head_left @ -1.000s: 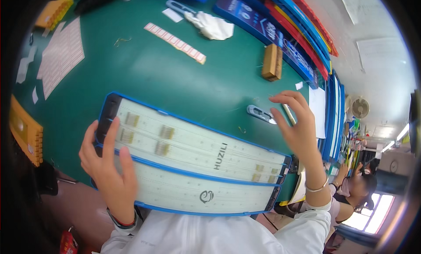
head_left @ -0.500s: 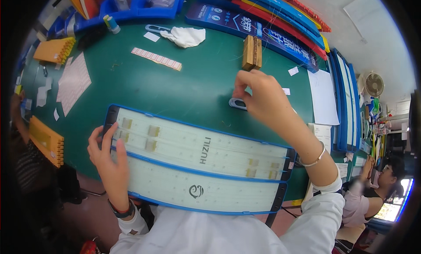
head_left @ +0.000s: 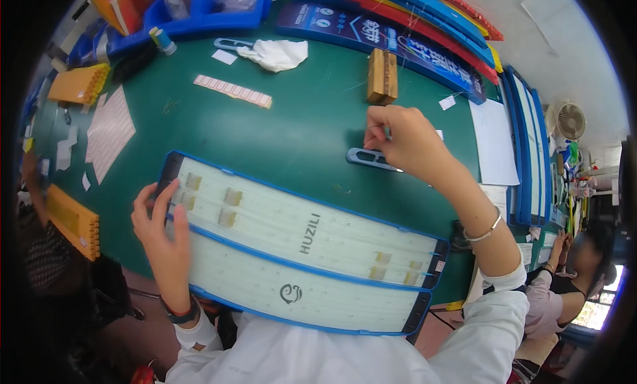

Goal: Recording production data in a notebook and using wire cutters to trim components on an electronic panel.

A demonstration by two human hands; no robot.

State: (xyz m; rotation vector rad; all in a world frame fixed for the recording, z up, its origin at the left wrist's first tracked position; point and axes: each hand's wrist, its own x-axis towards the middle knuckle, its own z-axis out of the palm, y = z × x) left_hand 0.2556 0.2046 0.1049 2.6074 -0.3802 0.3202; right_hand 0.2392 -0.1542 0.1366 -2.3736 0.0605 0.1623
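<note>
A long, shallow hinged case (head_left: 279, 228) with a blue rim and pale panels lies open before me, tilted down to the right. Thin lines run along its upper half, with small yellowish pads (head_left: 232, 197) near both ends. My left hand (head_left: 167, 251) rests on the case's left end, fingers spread and thumb apart. Over the green table, my right hand (head_left: 406, 137) is raised with thumb and fingers pinched together. Whatever they pinch is too small or hidden to make out. Just below these fingers lies a blue oblong tool (head_left: 361, 156), perhaps thread snips, partly covered by the hand.
A wooden block (head_left: 382, 79) stands beyond my right hand. Farther back are a label strip (head_left: 232, 91), a white cloth (head_left: 275, 55) and long blue boxes (head_left: 332, 26). Orange notched boards (head_left: 71, 221) lie at left. Another person (head_left: 570, 278) sits at far right.
The case's right end has swung slightly nearer to me. My right hand has shifted a little to the right, showing more of the blue tool. My left hand stays on the case.
</note>
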